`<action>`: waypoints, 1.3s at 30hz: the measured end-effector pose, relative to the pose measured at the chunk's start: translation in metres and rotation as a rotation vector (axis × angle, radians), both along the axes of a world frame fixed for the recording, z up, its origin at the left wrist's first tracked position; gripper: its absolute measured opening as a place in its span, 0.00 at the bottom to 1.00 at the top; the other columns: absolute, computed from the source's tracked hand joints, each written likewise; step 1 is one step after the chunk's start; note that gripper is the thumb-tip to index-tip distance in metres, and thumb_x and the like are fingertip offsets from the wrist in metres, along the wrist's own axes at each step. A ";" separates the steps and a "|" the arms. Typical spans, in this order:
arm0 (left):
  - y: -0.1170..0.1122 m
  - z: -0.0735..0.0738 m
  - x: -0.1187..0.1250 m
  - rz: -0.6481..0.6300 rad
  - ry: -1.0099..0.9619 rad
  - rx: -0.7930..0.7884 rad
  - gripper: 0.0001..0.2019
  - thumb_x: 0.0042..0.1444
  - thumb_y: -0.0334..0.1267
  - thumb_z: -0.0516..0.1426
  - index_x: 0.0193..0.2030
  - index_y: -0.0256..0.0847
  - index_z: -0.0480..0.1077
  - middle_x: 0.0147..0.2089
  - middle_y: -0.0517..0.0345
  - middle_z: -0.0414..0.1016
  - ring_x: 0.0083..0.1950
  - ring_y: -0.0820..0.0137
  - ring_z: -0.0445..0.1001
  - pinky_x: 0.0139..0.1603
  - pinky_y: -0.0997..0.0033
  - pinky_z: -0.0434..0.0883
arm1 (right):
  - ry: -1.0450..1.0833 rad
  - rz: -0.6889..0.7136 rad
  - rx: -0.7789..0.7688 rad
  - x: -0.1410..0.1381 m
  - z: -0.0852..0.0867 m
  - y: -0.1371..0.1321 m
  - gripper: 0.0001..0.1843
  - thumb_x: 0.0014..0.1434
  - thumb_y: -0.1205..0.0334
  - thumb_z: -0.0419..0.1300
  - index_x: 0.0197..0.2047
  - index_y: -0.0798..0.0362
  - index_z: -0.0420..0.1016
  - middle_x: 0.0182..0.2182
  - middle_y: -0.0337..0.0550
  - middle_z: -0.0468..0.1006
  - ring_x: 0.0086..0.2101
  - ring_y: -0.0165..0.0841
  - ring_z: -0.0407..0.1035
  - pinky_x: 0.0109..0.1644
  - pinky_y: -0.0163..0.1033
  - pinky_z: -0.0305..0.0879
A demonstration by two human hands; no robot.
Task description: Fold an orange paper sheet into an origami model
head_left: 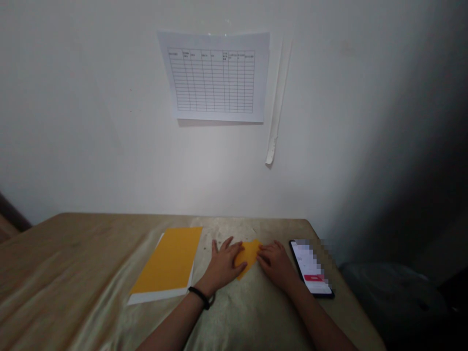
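Note:
A small piece of folded yellow paper (247, 256) lies on the cloth-covered table between my two hands. My left hand (224, 263) rests at the paper's left side, fingers spread, with the thumb and some fingertips on it; a black band circles that wrist. On the opposite side, my right hand (277, 263) has its fingers bent together at the paper's right edge, pinching it. The fingertips cover parts of both edges, so the full folded shape is hidden.
Left of my hands lies a stack of yellow sheets (171, 261) over white paper (157, 295). A phone (310, 268) with a lit, partly blurred screen lies on the right. A printed table sheet (215, 80) hangs on the white wall beside a peeling strip (277, 107).

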State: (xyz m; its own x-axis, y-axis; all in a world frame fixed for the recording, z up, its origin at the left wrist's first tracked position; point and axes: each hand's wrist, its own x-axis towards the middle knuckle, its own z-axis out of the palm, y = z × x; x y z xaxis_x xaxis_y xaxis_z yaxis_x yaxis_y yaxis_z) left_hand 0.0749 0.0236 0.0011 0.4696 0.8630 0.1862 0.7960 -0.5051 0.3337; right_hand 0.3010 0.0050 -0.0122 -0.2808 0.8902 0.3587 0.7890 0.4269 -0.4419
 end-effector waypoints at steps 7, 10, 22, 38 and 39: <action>0.000 0.004 -0.001 -0.035 0.073 -0.069 0.24 0.57 0.40 0.59 0.60 0.62 0.68 0.72 0.64 0.60 0.75 0.48 0.46 0.64 0.20 0.29 | 0.095 -0.132 0.026 0.001 0.003 0.002 0.12 0.66 0.63 0.54 0.42 0.49 0.81 0.40 0.42 0.83 0.41 0.35 0.74 0.63 0.48 0.55; -0.001 0.007 -0.002 -0.071 0.066 -0.082 0.24 0.56 0.37 0.59 0.59 0.63 0.69 0.72 0.66 0.60 0.75 0.48 0.45 0.64 0.20 0.28 | 0.026 -0.305 0.036 0.005 0.000 0.005 0.12 0.65 0.62 0.55 0.46 0.51 0.80 0.44 0.47 0.81 0.46 0.40 0.72 0.56 0.45 0.60; -0.001 0.004 0.001 -0.113 0.009 -0.070 0.15 0.58 0.40 0.60 0.52 0.57 0.72 0.69 0.63 0.64 0.74 0.48 0.48 0.65 0.21 0.31 | -0.086 -0.301 -0.010 0.002 -0.001 0.003 0.11 0.63 0.61 0.60 0.47 0.47 0.81 0.44 0.47 0.76 0.48 0.41 0.67 0.55 0.43 0.57; -0.004 0.002 0.006 -0.101 0.054 -0.012 0.20 0.62 0.49 0.59 0.61 0.65 0.67 0.67 0.61 0.66 0.69 0.49 0.57 0.64 0.18 0.35 | -0.019 -0.279 -0.064 -0.001 0.003 0.004 0.11 0.62 0.64 0.59 0.44 0.49 0.82 0.46 0.48 0.77 0.51 0.41 0.66 0.56 0.42 0.57; -0.005 0.002 0.007 -0.099 0.061 -0.006 0.20 0.62 0.49 0.58 0.61 0.65 0.67 0.67 0.61 0.66 0.69 0.48 0.57 0.63 0.18 0.35 | -0.013 -0.280 -0.066 -0.001 0.003 0.004 0.11 0.62 0.64 0.59 0.44 0.50 0.82 0.46 0.48 0.77 0.51 0.41 0.66 0.57 0.42 0.57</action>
